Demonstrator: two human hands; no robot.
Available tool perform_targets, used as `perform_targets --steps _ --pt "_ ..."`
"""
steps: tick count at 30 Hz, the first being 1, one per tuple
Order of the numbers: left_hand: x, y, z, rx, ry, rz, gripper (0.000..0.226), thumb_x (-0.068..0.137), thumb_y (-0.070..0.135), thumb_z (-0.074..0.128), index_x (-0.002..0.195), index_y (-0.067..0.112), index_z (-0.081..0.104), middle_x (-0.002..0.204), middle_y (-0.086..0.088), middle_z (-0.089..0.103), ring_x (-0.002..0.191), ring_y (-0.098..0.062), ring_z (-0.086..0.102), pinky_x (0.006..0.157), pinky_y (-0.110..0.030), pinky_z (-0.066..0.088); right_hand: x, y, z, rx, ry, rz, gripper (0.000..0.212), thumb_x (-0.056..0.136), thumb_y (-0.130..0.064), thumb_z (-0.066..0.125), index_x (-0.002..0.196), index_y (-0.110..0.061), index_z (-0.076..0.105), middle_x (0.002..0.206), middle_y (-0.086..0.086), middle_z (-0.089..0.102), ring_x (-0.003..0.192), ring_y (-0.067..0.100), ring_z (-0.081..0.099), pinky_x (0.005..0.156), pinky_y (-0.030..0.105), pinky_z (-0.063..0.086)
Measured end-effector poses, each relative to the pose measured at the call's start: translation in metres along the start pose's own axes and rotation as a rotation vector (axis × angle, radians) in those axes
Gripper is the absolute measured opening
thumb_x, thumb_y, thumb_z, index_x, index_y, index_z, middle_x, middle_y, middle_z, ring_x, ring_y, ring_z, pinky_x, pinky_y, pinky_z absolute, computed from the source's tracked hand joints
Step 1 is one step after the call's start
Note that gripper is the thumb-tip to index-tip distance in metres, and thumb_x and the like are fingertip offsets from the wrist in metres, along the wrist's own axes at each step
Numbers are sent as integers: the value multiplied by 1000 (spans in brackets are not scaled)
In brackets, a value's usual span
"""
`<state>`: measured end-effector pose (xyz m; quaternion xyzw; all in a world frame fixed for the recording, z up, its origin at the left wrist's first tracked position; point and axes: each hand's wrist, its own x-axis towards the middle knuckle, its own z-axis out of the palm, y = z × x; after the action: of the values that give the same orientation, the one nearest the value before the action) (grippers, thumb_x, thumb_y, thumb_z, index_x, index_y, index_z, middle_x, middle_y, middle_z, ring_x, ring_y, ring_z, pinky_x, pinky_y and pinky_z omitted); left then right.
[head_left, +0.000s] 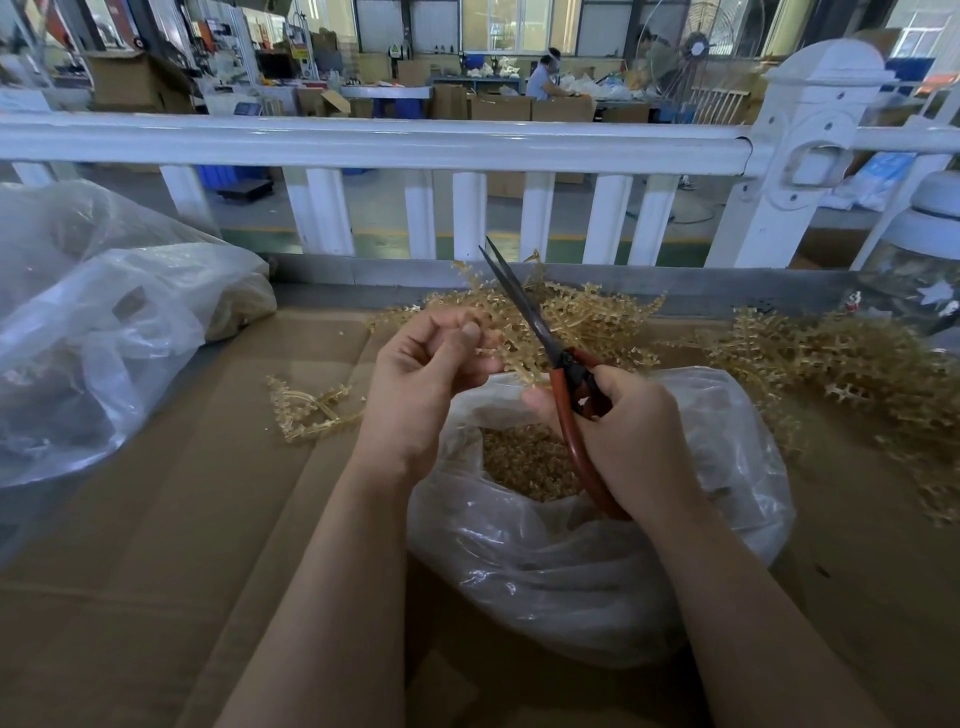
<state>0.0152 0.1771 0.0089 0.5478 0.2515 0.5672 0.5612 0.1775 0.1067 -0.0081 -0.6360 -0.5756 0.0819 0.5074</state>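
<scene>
Pinching a branched strip of translucent amber plastic (511, 353) between thumb and curled fingertips: left hand (426, 374), raised just above the open mouth of a crumpled clear plastic bag (597, 571) (small amber pieces inside). Wrapped round the red looped handles of dark-bladed steel scissors (563, 364): right hand (628, 441), blades almost together, tips pointing up and away, just beside the strip. Behind, on flat brown cardboard (182, 519), a tangled heap of similar amber strips (587, 312).

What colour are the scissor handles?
Red-orange, on the scissors gripped in the right hand; clearest in the head view.
</scene>
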Motion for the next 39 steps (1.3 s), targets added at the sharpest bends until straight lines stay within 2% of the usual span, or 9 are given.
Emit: perform_targets --steps 6,10,14,17,18,21,24,31,39 --pt "0 0 2 -32 -5 -53 8 96 5 55 98 8 63 76 2 72 67 -13 69 70 -26 58 1 -2 0 78 -40 60 57 61 -85 59 66 -29 65 61 -13 66 58 5 64 56 30 55" --pt "0 4 4 -57 -44 -125 18 97 0 51 89 10 63 78 -5 73 65 -16 70 68 -26 58 4 3 1 161 -22 159 43 79 -57 70 70 -15 69 56 0 66 51 14 63 59 44 58" --pt "0 7 2 -91 -69 -217 26 90 -8 42 83 10 59 73 -6 72 62 -17 69 62 -25 56 7 9 0 227 44 186 24 86 -37 75 72 -18 69 60 -4 69 51 7 63 51 22 52" --pt "0 8 0 -111 -92 -303 14 89 -1 49 86 9 59 76 -10 73 60 -18 67 56 -25 53 7 10 -1 242 81 169 20 88 -34 74 73 -21 69 62 -8 69 54 4 64 50 14 48" --pt "0 9 0 -115 -101 -334 5 86 4 57 88 8 60 77 -11 73 59 -18 66 54 -24 53 7 9 -1 242 85 168 19 88 -34 73 74 -22 69 63 -10 69 55 3 64 51 13 47" --pt "0 7 -3 -71 -150 -381 23 68 8 74 89 7 63 75 -9 72 58 -16 65 51 -21 52 7 8 -1 243 94 170 16 88 -34 73 76 -25 68 68 -12 71 61 3 66 55 14 51" --pt "-2 5 -4 11 -225 -407 27 65 5 77 91 3 68 78 -12 72 61 -16 67 56 -21 56 7 5 -4 287 119 179 14 87 -34 73 77 -25 68 68 -8 71 62 6 67 57 14 52" --pt "-7 7 -5 232 -490 -461 15 73 27 75 82 16 78 76 -8 73 60 -11 64 57 -17 49 6 0 -6 310 129 189 17 87 -32 73 80 -17 70 66 -2 69 61 4 64 59 16 51" --pt "1 8 -2 -203 -163 -220 12 83 24 64 81 14 70 72 -1 70 51 -5 57 52 -15 47 6 2 -7 304 159 220 33 77 -53 74 83 -21 71 68 -8 70 61 2 64 56 12 48"
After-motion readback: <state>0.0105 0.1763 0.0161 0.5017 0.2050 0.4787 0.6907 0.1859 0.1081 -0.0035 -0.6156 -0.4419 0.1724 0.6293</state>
